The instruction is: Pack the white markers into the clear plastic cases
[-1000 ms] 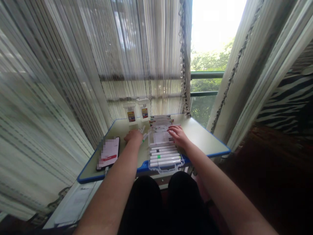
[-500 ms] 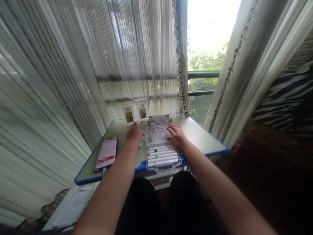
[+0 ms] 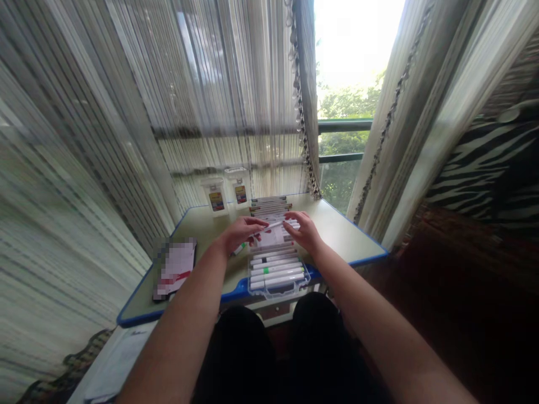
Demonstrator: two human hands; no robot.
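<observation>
A white marker (image 3: 274, 225) lies level between my two hands above a clear plastic case (image 3: 280, 292). My left hand (image 3: 242, 233) pinches its left end, and the fingers of my right hand (image 3: 304, 230) close at its right end. White markers (image 3: 275, 269) fill the near part of the case in a row, one with a green band and one with a dark band. More markers (image 3: 269, 205) are lined up behind the case. A green-banded marker (image 3: 239, 248) lies on the table beside my left hand, partly hidden by it.
Two clear containers with labels (image 3: 217, 201) (image 3: 240, 193) stand at the back left of the blue-edged table (image 3: 337, 235). A blurred-out flat device (image 3: 177, 269) lies at the left. Curtains (image 3: 236, 101) hang close behind the table.
My left hand has come from the loose markers at the back left toward the case, with a marker in it. My right hand stays over the case's right side, now at the marker's other end.
</observation>
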